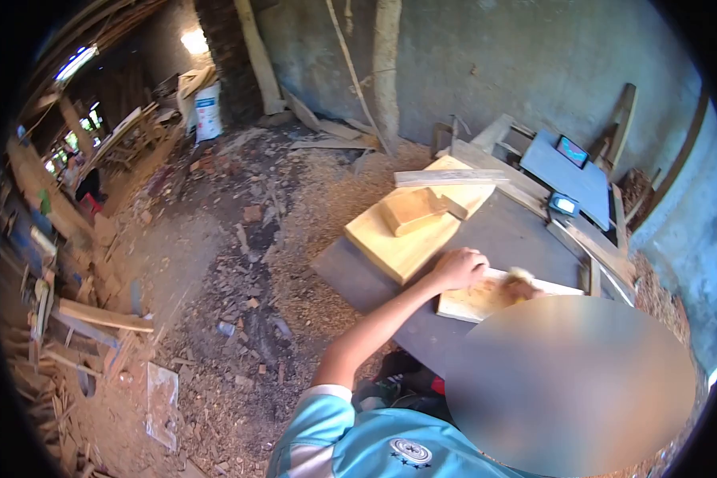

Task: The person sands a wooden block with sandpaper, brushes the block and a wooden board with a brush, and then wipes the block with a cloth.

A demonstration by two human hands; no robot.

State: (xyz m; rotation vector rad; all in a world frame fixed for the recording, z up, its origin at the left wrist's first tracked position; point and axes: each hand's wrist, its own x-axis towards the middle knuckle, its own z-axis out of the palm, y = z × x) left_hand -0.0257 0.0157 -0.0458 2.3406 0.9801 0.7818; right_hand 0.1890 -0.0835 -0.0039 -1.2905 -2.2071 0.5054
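A light wooden board with darker marks lies flat on the grey table. My left hand is closed at the board's far left edge, its fingers curled and the arm stretched across the table. Over the middle of the board is my right hand, smeared by motion. Something pale shows at its top, too blurred to name. A large blurred oval covers my right arm and the board's near right part. Beyond my left hand, a wooden block rests on a thick yellowish plank.
A narrow wood strip lies across the plank's far end. At the table's far right are a small device with a lit screen, a grey-blue panel and a phone. Wood scraps and shavings cover the floor.
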